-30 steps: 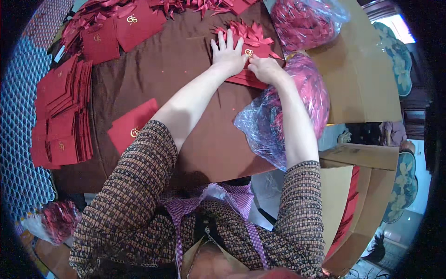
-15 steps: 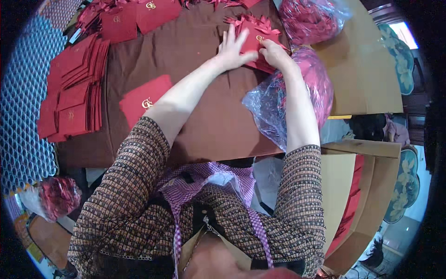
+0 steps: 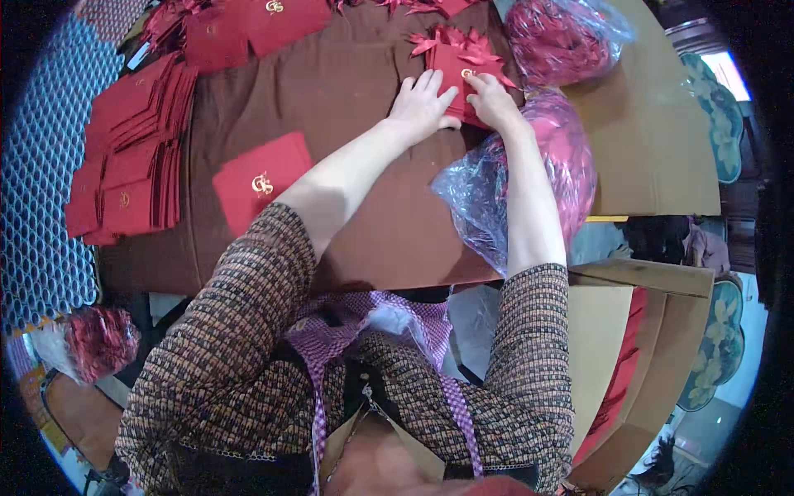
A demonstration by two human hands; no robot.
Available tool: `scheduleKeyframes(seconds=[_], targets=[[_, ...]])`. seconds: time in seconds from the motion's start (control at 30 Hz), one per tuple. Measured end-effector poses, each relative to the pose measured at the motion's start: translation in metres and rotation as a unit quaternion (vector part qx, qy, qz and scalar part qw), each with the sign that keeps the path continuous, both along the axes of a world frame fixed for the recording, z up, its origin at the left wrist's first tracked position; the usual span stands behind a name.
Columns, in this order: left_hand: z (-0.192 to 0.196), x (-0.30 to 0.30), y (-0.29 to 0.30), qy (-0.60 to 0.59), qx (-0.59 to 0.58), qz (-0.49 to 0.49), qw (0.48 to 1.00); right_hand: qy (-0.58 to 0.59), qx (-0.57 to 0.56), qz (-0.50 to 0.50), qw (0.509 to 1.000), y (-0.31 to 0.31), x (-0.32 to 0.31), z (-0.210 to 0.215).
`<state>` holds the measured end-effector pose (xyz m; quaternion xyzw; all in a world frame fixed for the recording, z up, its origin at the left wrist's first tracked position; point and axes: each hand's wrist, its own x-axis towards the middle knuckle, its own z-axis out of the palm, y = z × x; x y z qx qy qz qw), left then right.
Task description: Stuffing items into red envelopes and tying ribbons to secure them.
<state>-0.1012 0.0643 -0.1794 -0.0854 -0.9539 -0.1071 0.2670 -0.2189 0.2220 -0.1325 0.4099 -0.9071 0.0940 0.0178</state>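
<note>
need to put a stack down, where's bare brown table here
Bare brown table lies between the single red envelope and the left hand, and below the forearms beside the clear bag. The cardboard sheet on the right is bare too. Crowded: envelope stacks on the left, far edge.

Brown-clothed table [image 3: 389, 223], bright window [image 3: 728, 70] beyond

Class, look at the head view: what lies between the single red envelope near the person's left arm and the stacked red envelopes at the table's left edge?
Only bare brown table separates the single red envelope from the stacked envelopes.
</note>
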Motion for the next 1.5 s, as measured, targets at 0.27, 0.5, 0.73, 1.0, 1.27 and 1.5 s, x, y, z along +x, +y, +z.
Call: scheduleKeyframes(seconds=[0.27,0.5,0.73,1.0,1.27,1.5], targets=[[0.050,0.027,0.000,-0.074,0.105,0.021,0.992,-0.011,0.069,0.001,0.998,-0.010,-0.019,0.002],[0.090,0.141,-0.082,-0.117,0.066,0.095,0.986,0.115,-0.112,-0.057,0.985,0.016,0.010,0.051],[0.054,0.253,-0.152,-0.211,0.066,0.161,0.962,-0.116,-0.317,-0.106,0.935,0.061,0.175,0.081],[0.024,0.266,-0.151,-0.114,0.052,0.174,0.977,-0.003,0.002,-0.189,0.982,0.114,0.263,0.045],[0.032,0.261,-0.138,-0.098,0.061,0.217,0.969,0.026,0.024,-0.184,0.982,0.125,0.281,0.028],[0.034,0.255,-0.131,-0.082,0.072,0.197,0.974,0.275,-0.005,-0.074,0.959,0.103,0.239,0.030]])
